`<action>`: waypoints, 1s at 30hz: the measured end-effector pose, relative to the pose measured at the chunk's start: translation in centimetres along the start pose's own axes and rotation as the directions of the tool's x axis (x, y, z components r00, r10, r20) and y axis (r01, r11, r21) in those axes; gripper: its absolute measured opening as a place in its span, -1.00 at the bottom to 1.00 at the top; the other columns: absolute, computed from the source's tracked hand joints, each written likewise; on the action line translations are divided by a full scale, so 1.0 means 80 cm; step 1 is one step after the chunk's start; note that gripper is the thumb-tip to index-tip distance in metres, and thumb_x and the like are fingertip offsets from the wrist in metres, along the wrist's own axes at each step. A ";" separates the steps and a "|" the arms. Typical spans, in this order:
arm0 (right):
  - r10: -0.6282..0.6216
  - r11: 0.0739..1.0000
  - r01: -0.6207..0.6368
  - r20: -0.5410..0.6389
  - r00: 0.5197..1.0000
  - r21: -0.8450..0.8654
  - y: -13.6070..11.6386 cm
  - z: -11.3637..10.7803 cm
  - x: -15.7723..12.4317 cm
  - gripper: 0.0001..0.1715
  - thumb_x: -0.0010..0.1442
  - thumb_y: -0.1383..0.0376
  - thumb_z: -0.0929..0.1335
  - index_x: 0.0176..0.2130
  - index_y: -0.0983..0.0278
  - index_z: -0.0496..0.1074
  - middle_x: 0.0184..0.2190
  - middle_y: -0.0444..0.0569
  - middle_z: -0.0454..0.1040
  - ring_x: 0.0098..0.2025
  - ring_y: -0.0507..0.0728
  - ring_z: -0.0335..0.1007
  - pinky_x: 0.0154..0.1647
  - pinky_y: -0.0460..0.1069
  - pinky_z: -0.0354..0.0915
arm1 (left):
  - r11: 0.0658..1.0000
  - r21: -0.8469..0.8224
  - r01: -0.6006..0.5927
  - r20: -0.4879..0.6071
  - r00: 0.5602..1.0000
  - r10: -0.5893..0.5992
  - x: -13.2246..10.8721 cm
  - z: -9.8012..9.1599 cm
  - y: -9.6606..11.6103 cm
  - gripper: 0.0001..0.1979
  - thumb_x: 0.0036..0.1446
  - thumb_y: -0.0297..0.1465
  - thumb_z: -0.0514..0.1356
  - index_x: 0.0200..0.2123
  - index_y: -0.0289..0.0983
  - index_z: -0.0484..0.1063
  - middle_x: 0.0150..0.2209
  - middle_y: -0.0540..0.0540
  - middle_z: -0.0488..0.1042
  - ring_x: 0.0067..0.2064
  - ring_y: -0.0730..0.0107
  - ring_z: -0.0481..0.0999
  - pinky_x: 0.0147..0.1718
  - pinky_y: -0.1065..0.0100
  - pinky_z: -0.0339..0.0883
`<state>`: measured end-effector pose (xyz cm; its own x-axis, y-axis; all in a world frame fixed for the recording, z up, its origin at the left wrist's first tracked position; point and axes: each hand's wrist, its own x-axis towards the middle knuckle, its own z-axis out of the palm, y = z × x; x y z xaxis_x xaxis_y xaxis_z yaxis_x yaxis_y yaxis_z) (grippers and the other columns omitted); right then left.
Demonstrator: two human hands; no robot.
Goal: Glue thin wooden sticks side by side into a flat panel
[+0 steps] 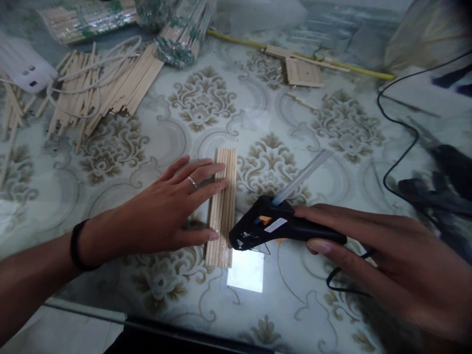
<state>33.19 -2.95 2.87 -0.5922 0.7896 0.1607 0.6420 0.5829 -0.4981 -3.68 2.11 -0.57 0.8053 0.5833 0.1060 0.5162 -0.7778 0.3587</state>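
Note:
A narrow strip of wooden sticks, set side by side, lies on the patterned table. My left hand, fingers stretched out and apart, rests its fingertips and thumb on the strip's left part. In my right hand is a black hot glue gun, gripped by its handle between thumb and fingers. Its nozzle end is down at the strip's lower right edge; whether the tip touches is hidden. A clear glue stick pokes out of the gun's back. Shiny spots show near the strip's lower end.
Loose wooden sticks lie at the back left with a white power strip and its cable. Behind them are bagged sticks. A yellow rod and small wooden panel lie farther back. A black cord runs at right.

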 end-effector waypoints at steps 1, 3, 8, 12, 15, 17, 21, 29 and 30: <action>0.010 1.000 -0.010 -0.017 1.000 -0.017 0.000 0.000 0.000 -0.46 0.70 0.10 0.32 0.53 -0.25 0.46 0.18 -0.21 0.87 -0.05 0.25 0.93 -0.09 0.00 0.83 | 1.000 0.002 -0.003 0.002 1.000 0.003 0.000 0.000 0.000 -0.21 0.56 0.03 0.34 0.60 -0.33 0.31 0.63 -0.46 0.34 0.70 -0.31 0.25 0.73 -0.31 0.05; 0.021 0.999 -0.024 -0.044 0.999 -0.047 0.001 0.001 -0.001 -0.47 0.70 0.08 0.32 0.52 -0.23 0.48 0.22 -0.19 0.86 -0.01 0.26 0.92 -0.01 0.03 0.83 | 1.000 0.010 -0.009 0.017 1.000 0.009 -0.001 -0.001 -0.001 -0.21 0.59 0.04 0.29 0.61 -0.32 0.29 0.65 -0.45 0.32 0.71 -0.29 0.24 0.73 -0.31 0.03; -0.008 0.996 0.001 -0.075 0.997 -0.091 0.001 0.002 -0.001 -0.54 0.75 0.08 0.29 0.47 -0.13 0.52 0.21 -0.15 0.86 -0.02 0.20 0.92 0.01 -0.03 0.80 | 1.000 0.006 -0.001 0.017 1.000 0.001 -0.002 0.000 -0.003 -0.20 0.56 0.01 0.35 0.61 -0.32 0.30 0.64 -0.44 0.33 0.71 -0.29 0.24 0.74 -0.29 0.01; -0.033 0.994 0.027 -0.050 0.998 -0.102 -0.001 0.001 0.001 -0.58 0.76 0.07 0.26 0.43 -0.07 0.53 0.18 -0.13 0.88 -0.03 0.16 0.92 -0.01 -0.09 0.78 | 1.000 -0.007 0.002 0.007 1.000 -0.002 -0.001 0.001 -0.002 -0.21 0.54 -0.01 0.37 0.59 -0.34 0.33 0.62 -0.46 0.35 0.70 -0.31 0.26 0.73 -0.33 0.03; -0.042 0.995 0.038 -0.039 0.998 -0.089 -0.002 0.001 0.002 -0.59 0.77 0.09 0.24 0.41 -0.07 0.53 0.18 -0.14 0.88 -0.02 0.14 0.92 -0.01 -0.13 0.76 | 1.000 0.018 -0.009 0.011 1.000 0.009 -0.001 0.001 -0.002 -0.22 0.58 0.01 0.31 0.59 -0.38 0.32 0.62 -0.49 0.34 0.70 -0.33 0.25 0.72 -0.36 0.05; -0.042 0.996 0.040 -0.032 0.999 -0.078 -0.002 0.001 0.002 -0.59 0.77 0.09 0.24 0.41 -0.06 0.52 0.19 -0.15 0.87 -0.02 0.13 0.92 -0.01 -0.14 0.75 | 1.000 0.026 -0.012 0.010 1.000 0.011 -0.001 0.001 -0.002 -0.22 0.60 0.03 0.29 0.59 -0.38 0.31 0.62 -0.49 0.34 0.70 -0.33 0.25 0.72 -0.36 0.05; -0.050 0.996 0.049 -0.020 0.999 -0.071 -0.002 0.001 0.001 -0.60 0.77 0.08 0.25 0.41 -0.07 0.51 0.12 -0.15 0.89 -0.10 0.13 0.93 -0.12 -0.15 0.76 | 1.000 0.017 -0.011 0.017 1.000 0.010 -0.001 -0.001 -0.002 -0.21 0.59 0.04 0.30 0.60 -0.34 0.30 0.63 -0.46 0.33 0.71 -0.31 0.24 0.73 -0.33 0.04; -0.069 0.997 0.070 0.034 0.997 -0.032 -0.003 0.000 0.001 -0.58 0.76 0.10 0.25 0.43 -0.06 0.48 0.09 -0.12 0.89 -0.10 0.16 0.93 -0.16 -0.11 0.79 | 1.000 0.014 -0.013 0.017 1.000 0.013 0.000 -0.001 -0.001 -0.23 0.56 -0.02 0.35 0.59 -0.33 0.32 0.62 -0.47 0.35 0.70 -0.33 0.27 0.71 -0.36 0.09; -0.071 0.997 0.072 0.037 0.997 -0.030 -0.003 0.000 0.001 -0.58 0.76 0.10 0.24 0.43 -0.06 0.48 0.10 -0.11 0.89 -0.08 0.16 0.93 -0.14 -0.11 0.79 | 1.000 0.015 -0.014 0.018 1.000 0.014 0.000 -0.001 -0.002 -0.23 0.56 -0.01 0.35 0.59 -0.33 0.31 0.62 -0.47 0.34 0.70 -0.32 0.27 0.71 -0.36 0.09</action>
<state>32.98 -3.03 2.98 -0.6540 0.7385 0.1636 0.6122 0.6438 -0.4590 -3.77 2.24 -0.51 0.8177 0.5679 0.0942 0.5090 -0.7896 0.3428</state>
